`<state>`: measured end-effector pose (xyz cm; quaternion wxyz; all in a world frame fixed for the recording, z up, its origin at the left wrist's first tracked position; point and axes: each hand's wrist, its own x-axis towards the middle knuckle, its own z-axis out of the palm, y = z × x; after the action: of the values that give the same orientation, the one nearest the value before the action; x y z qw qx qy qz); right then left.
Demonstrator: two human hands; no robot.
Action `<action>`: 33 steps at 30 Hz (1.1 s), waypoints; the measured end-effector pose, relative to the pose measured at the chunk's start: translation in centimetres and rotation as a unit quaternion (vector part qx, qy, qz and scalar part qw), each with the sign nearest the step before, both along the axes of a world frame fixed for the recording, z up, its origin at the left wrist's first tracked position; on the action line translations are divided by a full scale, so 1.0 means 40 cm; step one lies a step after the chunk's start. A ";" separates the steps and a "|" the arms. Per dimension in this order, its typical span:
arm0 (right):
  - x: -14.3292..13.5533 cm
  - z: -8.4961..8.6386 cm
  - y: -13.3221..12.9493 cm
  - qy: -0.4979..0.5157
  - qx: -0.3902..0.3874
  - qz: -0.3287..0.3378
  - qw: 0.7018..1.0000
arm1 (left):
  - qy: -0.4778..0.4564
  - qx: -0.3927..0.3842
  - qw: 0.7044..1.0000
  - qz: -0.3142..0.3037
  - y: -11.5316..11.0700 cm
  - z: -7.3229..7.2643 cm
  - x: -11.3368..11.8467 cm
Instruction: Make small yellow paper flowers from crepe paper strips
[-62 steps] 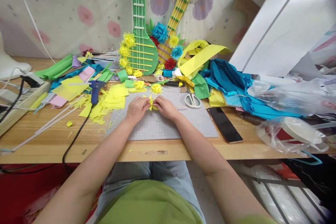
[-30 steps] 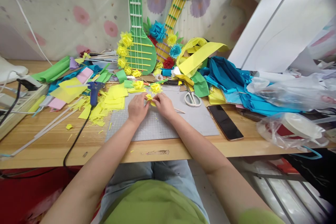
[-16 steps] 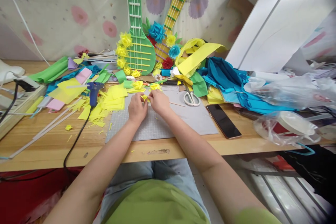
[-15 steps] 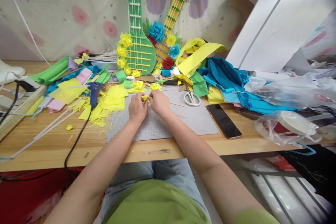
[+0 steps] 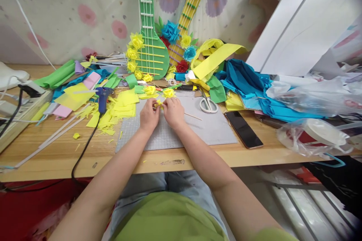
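Note:
Over the grey cutting mat [image 5: 209, 131], my left hand [image 5: 149, 115] and my right hand [image 5: 173, 112] pinch a small yellow paper piece [image 5: 159, 103] between them, with fingers closed. A thin stick [image 5: 193, 116] extends to the right from beside my right hand. Just beyond my fingers lie two yellow paper flowers, one on the left [image 5: 149, 90] and one on the right [image 5: 169, 92]. White-handled scissors [image 5: 208, 105] rest at the mat's back right. Yellow paper sheets [image 5: 124, 103] and scraps are left of my hands.
A blue glue gun [image 5: 102, 99] stands at the left, its black cord [image 5: 85, 147] crossing the table edge. A phone [image 5: 243, 129] lies right of the mat. Green [image 5: 152, 58] and yellow [image 5: 186, 15] paper instruments lean on the wall. Blue paper [image 5: 249, 86] is piled at right.
Both hands stay together over the mat, and the small yellow piece shows more clearly between the fingertips. The whole view has shifted slightly.

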<state>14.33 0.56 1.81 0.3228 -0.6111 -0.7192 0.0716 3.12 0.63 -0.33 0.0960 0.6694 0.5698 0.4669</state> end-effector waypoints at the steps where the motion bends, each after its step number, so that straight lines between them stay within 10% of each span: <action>1: 0.000 -0.001 0.000 0.005 0.000 0.002 1.000 | -0.006 0.000 1.000 0.003 0.000 0.000 0.000; 33: -0.009 -0.017 0.006 -0.005 -0.057 0.068 0.996 | -0.083 -0.067 0.994 0.012 0.000 -0.002 -0.012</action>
<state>13.97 0.79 1.15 0.2785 -0.5787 -0.7552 0.1312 2.65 0.64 -0.41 0.1822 0.6136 0.5979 0.4824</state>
